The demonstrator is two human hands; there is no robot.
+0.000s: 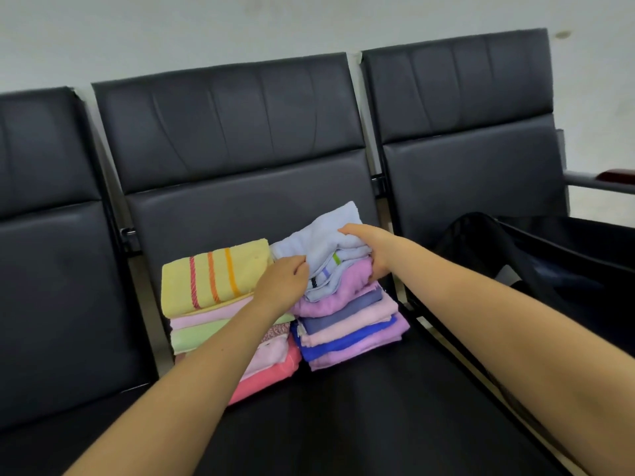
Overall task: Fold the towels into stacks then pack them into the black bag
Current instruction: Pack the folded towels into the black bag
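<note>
Two stacks of folded towels sit on the middle black seat. The left stack (213, 286) has a yellow striped towel on top, with pink, green and coral ones under it. The right stack (354, 324) holds purple, blue and pink towels, topped by a pale blue towel (319, 242) that lies rumpled. My left hand (285, 286) pinches the pale blue towel's near left edge. My right hand (371, 249) grips the towel's right side, fingers curled over its top. The black bag (508, 255) lies open on the right-hand seat.
A row of black padded chairs stands against a white wall. The left seat (51, 304) is beside the stacks. A metal armrest with a dark wooden pad (611, 176) sticks out at the far right, behind the bag.
</note>
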